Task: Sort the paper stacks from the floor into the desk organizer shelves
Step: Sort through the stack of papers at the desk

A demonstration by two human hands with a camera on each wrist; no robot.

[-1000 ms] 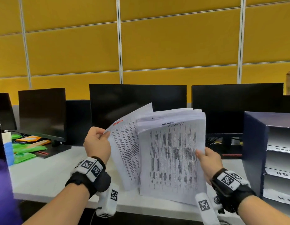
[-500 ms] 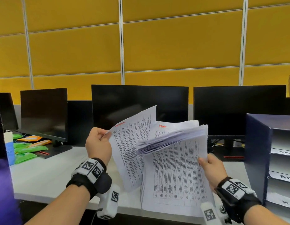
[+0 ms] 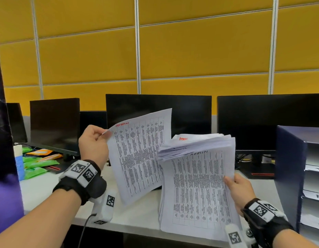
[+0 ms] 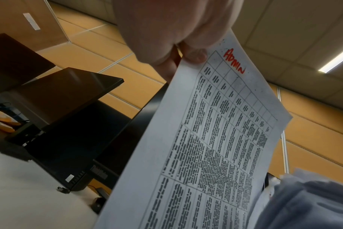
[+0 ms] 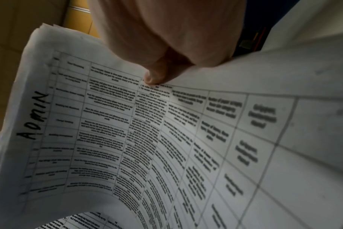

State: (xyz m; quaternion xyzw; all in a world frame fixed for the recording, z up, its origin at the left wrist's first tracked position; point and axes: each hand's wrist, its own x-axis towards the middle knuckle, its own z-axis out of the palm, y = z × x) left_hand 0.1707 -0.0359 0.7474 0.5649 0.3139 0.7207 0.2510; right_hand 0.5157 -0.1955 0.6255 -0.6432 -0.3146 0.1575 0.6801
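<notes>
My left hand (image 3: 94, 140) pinches the top corner of a single printed sheet (image 3: 139, 153) marked ADMIN in red, held upright over the desk; the left wrist view shows that sheet (image 4: 206, 139) under my fingers (image 4: 194, 54). My right hand (image 3: 239, 188) grips the right edge of a thick paper stack (image 3: 198, 185), its front page marked ADMIN in black. In the right wrist view my thumb (image 5: 157, 74) presses on that front page (image 5: 147, 131). The dark blue desk organizer (image 3: 289, 172) with labelled shelves stands at the right edge.
A white desk (image 3: 40, 190) runs below the papers, with several black monitors (image 3: 158, 111) along its back. Green and orange packets (image 3: 37, 161) lie at the left. A dark purple panel (image 3: 3, 158) borders the left edge. Yellow wall panels rise behind.
The left hand has drawn its single sheet leftward, away from the stack, opening a gap. The stack's upper pages have flopped forward and the right hand has sunk a little.
</notes>
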